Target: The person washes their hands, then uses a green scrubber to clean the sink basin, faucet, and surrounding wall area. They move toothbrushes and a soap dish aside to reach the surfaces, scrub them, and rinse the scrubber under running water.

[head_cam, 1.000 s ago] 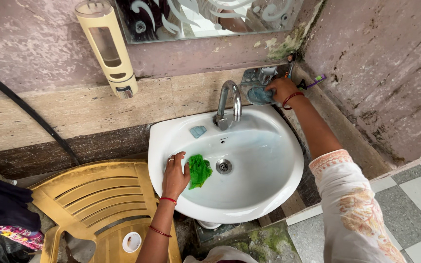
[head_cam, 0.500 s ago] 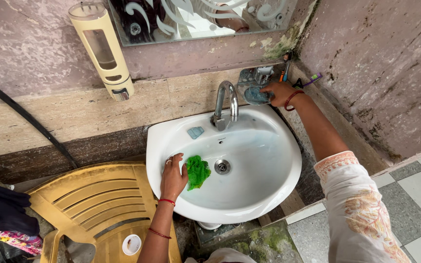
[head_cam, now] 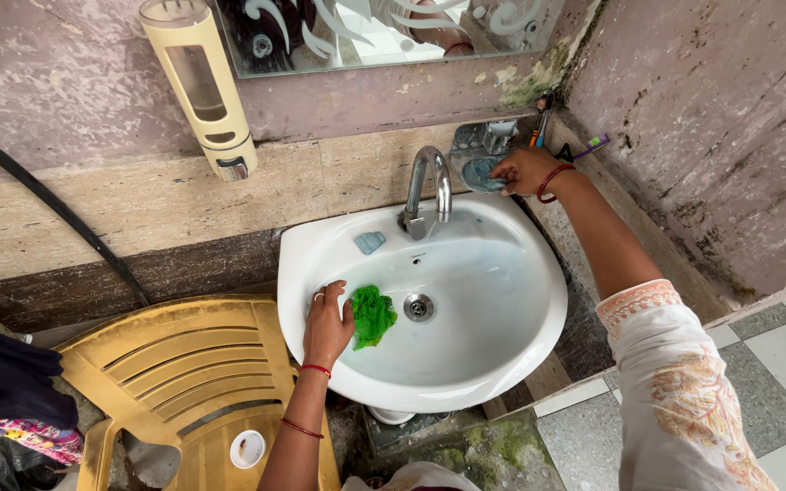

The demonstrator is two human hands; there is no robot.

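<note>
We press our left hand point(head_cam: 325, 327) flat on the green scrub cloth point(head_cam: 372, 315), which lies inside the white sink point(head_cam: 502, 355) just left of the drain point(head_cam: 418, 307). Our right hand point(head_cam: 525, 170) reaches the soap dish point(head_cam: 481, 171) behind the tap point(head_cam: 429, 186), fingers curled on its blue soap.

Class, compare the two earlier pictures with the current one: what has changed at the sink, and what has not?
Very little. The right hand stays at the blue soap in the wall dish, fingers shifting slightly. The left hand still presses the green scrubber in the white basin. Tap and small blue bar unchanged.
</note>
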